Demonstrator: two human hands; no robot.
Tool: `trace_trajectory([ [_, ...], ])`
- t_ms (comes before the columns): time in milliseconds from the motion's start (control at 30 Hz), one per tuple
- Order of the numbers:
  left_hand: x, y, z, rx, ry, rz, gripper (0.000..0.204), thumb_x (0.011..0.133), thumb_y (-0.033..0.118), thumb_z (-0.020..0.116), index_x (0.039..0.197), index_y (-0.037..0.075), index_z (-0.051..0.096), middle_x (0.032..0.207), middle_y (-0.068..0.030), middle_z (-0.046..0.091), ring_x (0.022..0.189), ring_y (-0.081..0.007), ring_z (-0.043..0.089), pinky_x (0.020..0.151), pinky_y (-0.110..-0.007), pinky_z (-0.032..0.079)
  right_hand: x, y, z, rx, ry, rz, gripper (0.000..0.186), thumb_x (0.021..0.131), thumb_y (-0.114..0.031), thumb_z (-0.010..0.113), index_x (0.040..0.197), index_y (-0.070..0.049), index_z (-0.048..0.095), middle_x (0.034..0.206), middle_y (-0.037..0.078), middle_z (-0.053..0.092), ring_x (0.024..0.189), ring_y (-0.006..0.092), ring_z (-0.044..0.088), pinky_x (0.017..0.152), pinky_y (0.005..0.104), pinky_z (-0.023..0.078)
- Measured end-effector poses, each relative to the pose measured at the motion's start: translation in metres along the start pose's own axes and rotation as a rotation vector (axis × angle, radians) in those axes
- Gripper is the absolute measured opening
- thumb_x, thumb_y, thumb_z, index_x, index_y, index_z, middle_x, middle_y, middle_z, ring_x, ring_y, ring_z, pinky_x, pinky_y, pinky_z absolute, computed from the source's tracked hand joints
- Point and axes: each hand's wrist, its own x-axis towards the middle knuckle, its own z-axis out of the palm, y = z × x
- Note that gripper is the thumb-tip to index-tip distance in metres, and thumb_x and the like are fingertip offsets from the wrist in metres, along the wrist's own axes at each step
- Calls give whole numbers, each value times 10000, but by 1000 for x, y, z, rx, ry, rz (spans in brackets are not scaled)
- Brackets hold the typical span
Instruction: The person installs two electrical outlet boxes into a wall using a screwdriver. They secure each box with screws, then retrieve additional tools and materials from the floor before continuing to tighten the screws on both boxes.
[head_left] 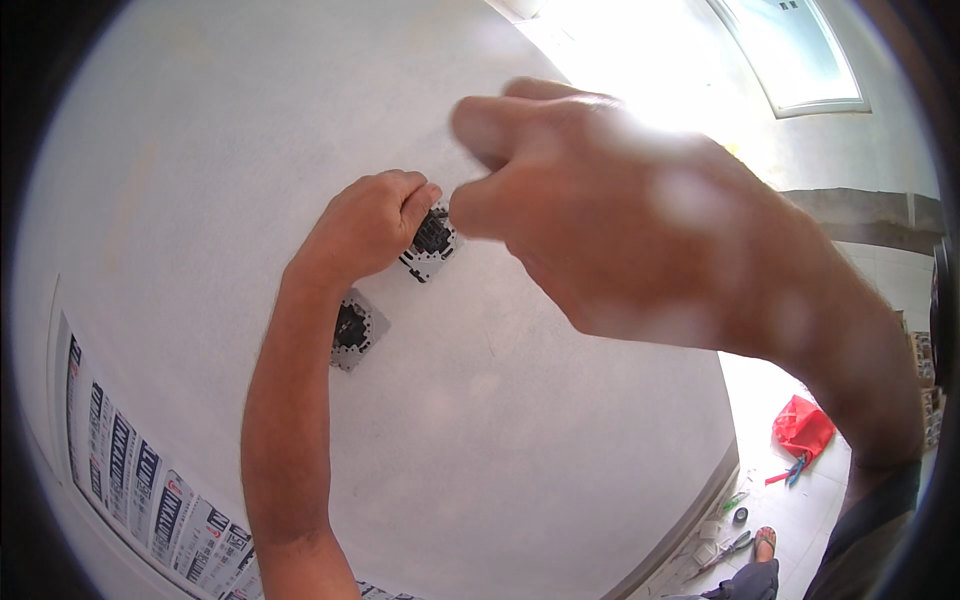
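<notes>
Two square electrical socket or switch frames, with black middles and grey-white metal plates, sit one beside the other on a white wall (500, 420). My left hand (368, 228) is closed at the upper edge of the upper frame (432, 240), thumb and fingers pressed against it. Partly behind my left forearm is the lower frame (358, 330). Much closer to the camera, my right hand (580, 195) is held up just right of the upper frame, its fingers curled together. Whatever those fingers may hold is hidden.
On the tiled floor at lower right lie a red bag (802, 428), a black tape roll (740, 516), pliers (738, 542) and small scraps. A sandalled foot (765, 545) stands beside them. Printed sheeting (150, 480) covers a panel at lower left. A bright window (790, 55) is at upper right.
</notes>
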Motion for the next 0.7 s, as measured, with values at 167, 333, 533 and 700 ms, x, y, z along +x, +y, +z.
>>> trace_trajectory([
  [167,5,-12,2,-15,-40,36,400,1103,328,517,1000,-5,714,922,-201,711,842,-345,658,848,-465,522,2,-1,-10,-193,-171,-30,88,897,-88,697,977,-52,692,995,68,589,979,249,648,864,366,607],
  [333,4,-10,2,-43,-5,41,403,1103,326,518,967,-4,705,909,-201,705,820,-340,649,836,-471,516,7,-5,-13,-84,-182,-24,119,919,-137,691,995,-44,687,1015,98,595,974,271,655,941,398,589],
  [533,5,-11,2,-14,-13,52,401,1106,326,519,960,11,718,893,-190,713,813,-331,656,840,-471,521,-1,-4,-2,-221,-60,-91,107,925,-106,668,1015,-51,684,1066,113,594,997,282,657,959,394,584],
  [700,0,-3,-2,14,-11,21,405,1101,336,531,970,3,721,903,-197,722,826,-332,668,837,-466,521,0,0,-7,-182,-174,-39,133,956,-109,645,1069,-47,676,1093,125,618,991,299,668,930,399,584],
])
